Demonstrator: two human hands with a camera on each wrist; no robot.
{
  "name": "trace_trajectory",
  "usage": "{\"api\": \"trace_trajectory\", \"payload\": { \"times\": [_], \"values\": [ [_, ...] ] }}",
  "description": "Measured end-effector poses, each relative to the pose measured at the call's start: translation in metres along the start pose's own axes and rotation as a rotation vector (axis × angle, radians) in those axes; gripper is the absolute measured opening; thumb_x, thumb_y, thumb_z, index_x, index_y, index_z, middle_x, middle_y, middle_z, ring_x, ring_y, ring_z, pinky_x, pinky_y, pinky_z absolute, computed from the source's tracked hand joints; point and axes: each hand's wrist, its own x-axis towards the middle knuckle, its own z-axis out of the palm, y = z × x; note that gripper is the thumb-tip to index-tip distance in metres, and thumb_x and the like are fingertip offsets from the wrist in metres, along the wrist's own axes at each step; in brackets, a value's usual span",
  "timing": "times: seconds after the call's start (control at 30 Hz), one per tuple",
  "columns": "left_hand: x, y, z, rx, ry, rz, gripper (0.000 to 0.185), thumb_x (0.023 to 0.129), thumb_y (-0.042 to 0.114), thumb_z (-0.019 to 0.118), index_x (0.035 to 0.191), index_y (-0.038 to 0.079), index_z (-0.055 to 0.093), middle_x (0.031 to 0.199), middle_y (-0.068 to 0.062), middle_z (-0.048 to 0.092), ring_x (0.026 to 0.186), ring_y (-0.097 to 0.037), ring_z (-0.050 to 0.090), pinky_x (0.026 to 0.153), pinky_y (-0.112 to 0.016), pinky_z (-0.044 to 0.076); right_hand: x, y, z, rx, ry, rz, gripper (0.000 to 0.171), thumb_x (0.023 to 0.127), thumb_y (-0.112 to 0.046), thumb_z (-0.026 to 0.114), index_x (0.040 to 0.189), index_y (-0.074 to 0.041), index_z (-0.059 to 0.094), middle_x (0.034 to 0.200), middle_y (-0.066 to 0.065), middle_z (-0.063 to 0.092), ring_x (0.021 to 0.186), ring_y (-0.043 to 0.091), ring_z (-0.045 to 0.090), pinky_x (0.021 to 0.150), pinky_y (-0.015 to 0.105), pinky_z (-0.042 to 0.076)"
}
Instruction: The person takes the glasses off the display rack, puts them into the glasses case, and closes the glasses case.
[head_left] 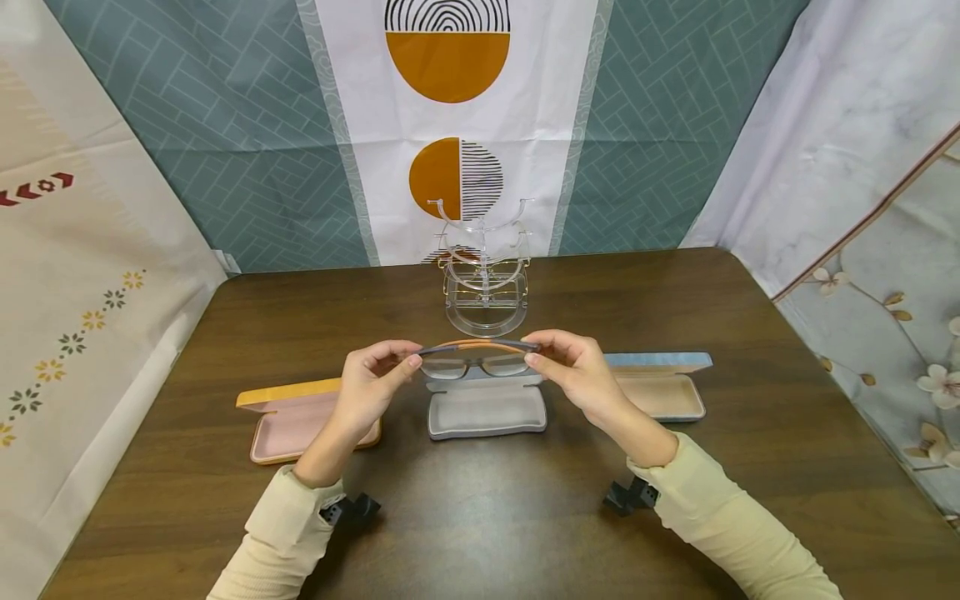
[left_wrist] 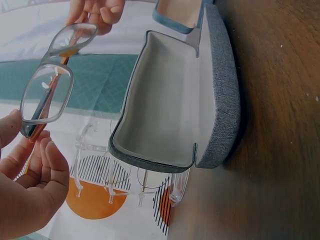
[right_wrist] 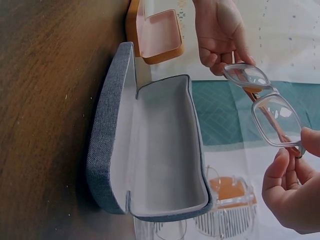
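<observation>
A pair of eyeglasses [head_left: 480,342] with a grey front and dark and orange temples is held up between both hands, temples folded across behind the lenses. My left hand [head_left: 372,383] pinches its left end between thumb and fingers; my right hand [head_left: 577,375] does the same at the right end. Directly below in the head view lies an open grey glasses case [head_left: 487,432], and the glasses overlap its raised lid. Both wrist views show the case's pale lining [left_wrist: 155,100] with nothing in it, and its grey fabric lid [right_wrist: 107,140].
An open orange case [head_left: 300,425] with pink lining lies to the left, an open blue case [head_left: 660,396] with beige lining to the right. Behind stands a clear display stand [head_left: 486,325] bearing thin-framed glasses. Patterned cloth [head_left: 247,167] hangs along the table's back edge.
</observation>
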Motion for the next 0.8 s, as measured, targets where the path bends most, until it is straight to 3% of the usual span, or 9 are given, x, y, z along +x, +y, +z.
{"api": "trace_trajectory", "payload": {
  "times": [0.8],
  "values": [
    [-0.019,-0.008,-0.023,0.026,0.06,-0.003,0.013,0.083,-0.005,0.061,0.091,-0.014,0.063,0.073,0.001,0.063,0.06,-0.013,0.056,0.056,-0.02,0.049,0.001,0.01,0.023,0.019,-0.033,0.041,0.023,0.084,0.005,0.06,0.106,0.011,0.06,0.079,0.004,0.061,0.066,0.009,0.054,0.059,0.021,0.046]
  ]
}}
